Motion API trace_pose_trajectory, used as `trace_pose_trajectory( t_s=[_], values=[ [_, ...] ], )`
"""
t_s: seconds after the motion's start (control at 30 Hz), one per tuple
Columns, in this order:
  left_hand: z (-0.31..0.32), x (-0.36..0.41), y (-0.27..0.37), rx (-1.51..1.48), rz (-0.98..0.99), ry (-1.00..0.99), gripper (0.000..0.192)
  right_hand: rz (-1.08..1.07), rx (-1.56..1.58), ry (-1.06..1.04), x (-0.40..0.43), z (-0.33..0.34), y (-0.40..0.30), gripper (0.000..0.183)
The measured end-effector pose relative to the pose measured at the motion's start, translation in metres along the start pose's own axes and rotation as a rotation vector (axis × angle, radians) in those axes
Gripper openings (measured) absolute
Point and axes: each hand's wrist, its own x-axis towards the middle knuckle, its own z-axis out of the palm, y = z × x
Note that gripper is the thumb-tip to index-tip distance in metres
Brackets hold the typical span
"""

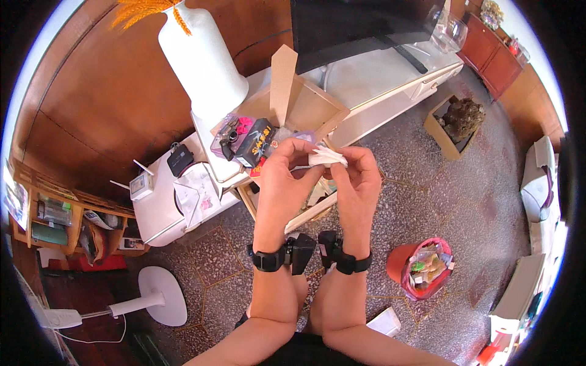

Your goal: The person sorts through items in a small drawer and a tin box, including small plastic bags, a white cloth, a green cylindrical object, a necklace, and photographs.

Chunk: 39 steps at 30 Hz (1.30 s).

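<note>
Both my hands meet in the middle of the view around a small, folded, white paper-like piece (327, 157). My left hand (290, 180) pinches its left side between thumb and fingers, and my right hand (357, 178) pinches its right side. Underneath them, partly hidden, is an open drawer (311, 214) with items inside. Just beyond my left hand, a black box with printed writing (257, 142) and a clear purple-tinted container (219, 142) rest on the white cabinet. A cardboard box (316, 103) stands open behind them.
A tall white vase (203, 59) stands at the cabinet's back left. On the floor at the right are a lined red waste bin (397, 264) full of wrappers and a cardboard box (446, 144) holding a rough brown lump. A white fan-like stand (162, 297) is at lower left.
</note>
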Motion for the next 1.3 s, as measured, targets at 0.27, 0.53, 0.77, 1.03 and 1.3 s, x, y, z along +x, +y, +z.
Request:
trace_pose_trajectory(
  t_s=[0.27,0.53,0.77,1.03,1.3],
  values=[
    [0.010,0.001,-0.010,0.015,0.047,0.023,0.018,-0.120,-0.192,0.033,-0.003,-0.003,-0.012,0.018],
    [0.018,0.001,-0.012,-0.041,0.090,0.014,0.012,-0.137,-0.331,0.133,-0.005,-0.008,-0.016,0.011],
    [0.021,0.002,-0.015,-0.019,0.045,-0.014,0.013,-0.133,-0.334,0.286,-0.007,-0.007,-0.003,0.012],
    [0.017,0.002,-0.010,-0.089,-0.029,0.016,0.015,-0.107,-0.358,0.164,-0.007,-0.006,-0.010,0.017],
    [0.017,-0.002,-0.009,-0.286,-0.103,0.082,0.023,0.044,0.280,0.290,-0.004,-0.011,-0.011,0.016]
  ],
)
